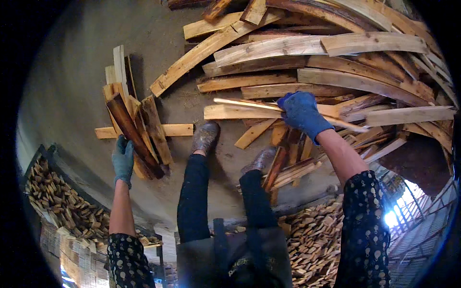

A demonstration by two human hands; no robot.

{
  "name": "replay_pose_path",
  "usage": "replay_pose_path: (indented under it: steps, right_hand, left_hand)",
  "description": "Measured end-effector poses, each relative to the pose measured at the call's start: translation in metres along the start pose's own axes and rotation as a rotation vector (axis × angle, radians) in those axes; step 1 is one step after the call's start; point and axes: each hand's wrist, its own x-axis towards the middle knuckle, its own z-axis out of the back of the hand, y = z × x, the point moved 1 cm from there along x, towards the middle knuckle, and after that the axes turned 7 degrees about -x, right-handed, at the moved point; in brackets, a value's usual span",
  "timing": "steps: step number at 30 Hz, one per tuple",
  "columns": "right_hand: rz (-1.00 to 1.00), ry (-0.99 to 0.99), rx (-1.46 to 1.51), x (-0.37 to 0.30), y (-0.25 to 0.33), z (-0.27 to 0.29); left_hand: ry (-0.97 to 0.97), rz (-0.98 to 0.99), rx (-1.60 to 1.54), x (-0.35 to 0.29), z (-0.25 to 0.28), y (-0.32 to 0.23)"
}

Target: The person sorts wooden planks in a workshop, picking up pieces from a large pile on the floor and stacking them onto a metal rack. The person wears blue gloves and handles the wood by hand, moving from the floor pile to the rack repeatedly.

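My right hand (303, 115), in a blue work glove, is closed around a thin wooden strip (249, 104), held over the near side of a large pile of boards. The strip's other end sticks out to the right beyond the glove. My left hand (123, 161), in a grey-green glove, rests against a dark-edged board (129, 127) with its fingers stretched out. That board lies slantwise on a small stack of boards (158, 129) on the floor. Beneath the stack a crosswise board (178, 130) pokes out on both sides.
The big pile of long boards (269, 46) fills the upper right. Thin pieces (293, 175) lie by my right shoe (259, 160). Heaps of short wood pieces stand behind me at lower left (72, 206) and lower right (317, 240). Bare concrete floor (96, 29) shows at upper left.
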Motion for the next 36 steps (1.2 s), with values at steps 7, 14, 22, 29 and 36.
replay_pose_path:
  steps: [7,14,22,29,36]
  right_hand:
    - [0.151,0.116,0.932,-0.013,0.001,0.044]
    - [0.299,0.004,1.604,-0.014,0.106,0.083]
    - [-0.081,-0.522,-0.094,-0.002,0.012,-0.092]
    - [0.032,-0.299,0.411,-0.039,-0.010,-0.068]
    - [0.018,-0.302,1.370,-0.150,0.099,-0.016]
  left_hand:
    - [0.372,0.261,-0.601,-0.068,-0.102,-0.063]
    - [0.711,0.516,-1.306,-0.157,-0.175,-0.156]
    - [0.680,0.583,-1.227,-0.150,-0.143,-0.132]
    - [0.665,0.680,-1.272,-0.168,-0.136,-0.142]
    - [0.517,0.628,-1.306,-0.201,-0.154,-0.147]
